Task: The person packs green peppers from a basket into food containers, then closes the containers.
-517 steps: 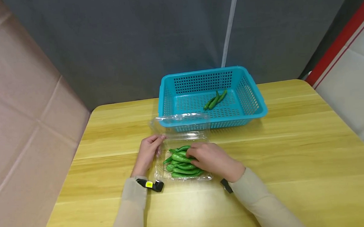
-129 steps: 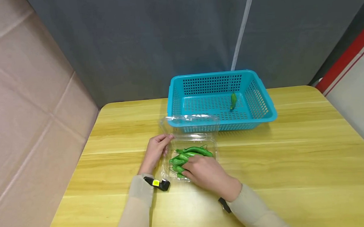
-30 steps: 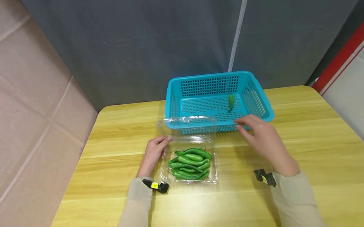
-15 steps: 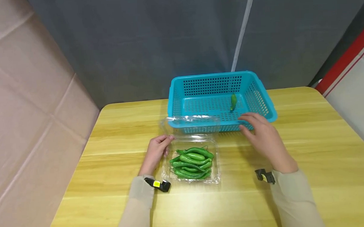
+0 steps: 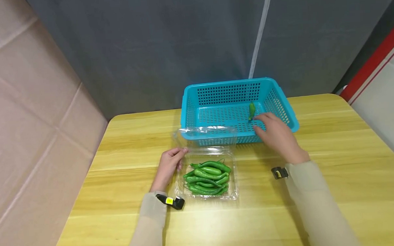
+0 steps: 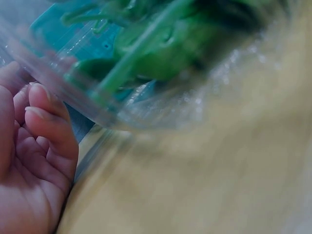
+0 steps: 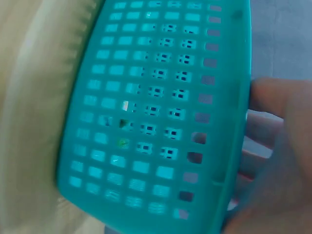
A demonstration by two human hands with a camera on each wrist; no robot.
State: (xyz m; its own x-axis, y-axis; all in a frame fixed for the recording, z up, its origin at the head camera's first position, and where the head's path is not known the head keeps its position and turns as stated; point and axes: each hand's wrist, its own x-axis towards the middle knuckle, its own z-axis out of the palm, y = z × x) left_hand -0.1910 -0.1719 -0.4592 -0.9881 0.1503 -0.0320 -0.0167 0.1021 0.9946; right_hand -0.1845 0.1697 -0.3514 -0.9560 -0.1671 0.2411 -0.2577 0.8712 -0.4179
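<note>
My left hand (image 5: 167, 165) pinches the left edge of a clear plastic clamshell box (image 5: 231, 194) near its hinge. Several green chili peppers (image 5: 207, 178) lie piled in the box's bottom half, and its lid (image 5: 205, 140) leans open against a blue basket (image 5: 199, 86). In the left wrist view, peppers (image 6: 161, 48) show through the box wall beside curled fingers (image 6: 53, 126). A single green pepper (image 5: 252, 110) lies on the basket floor. Over the basket's near rim reaches my right hand (image 5: 279, 136), thumb and fingers apart, fingertips close to that pepper. The right wrist view shows fingers (image 7: 273, 97) behind the rim.
The wooden table (image 5: 135, 139) carries both box and basket. A dark grey curtain (image 5: 142, 56) hangs right behind the basket. A pale padded panel (image 5: 37, 125) borders the left side, and a red-and-white panel (image 5: 374, 66) the right.
Since the earliest frame the basket's peppers have dropped to one and the box's pile has changed. In the last second my right hand has moved forward over the rim; the left stays at the box.
</note>
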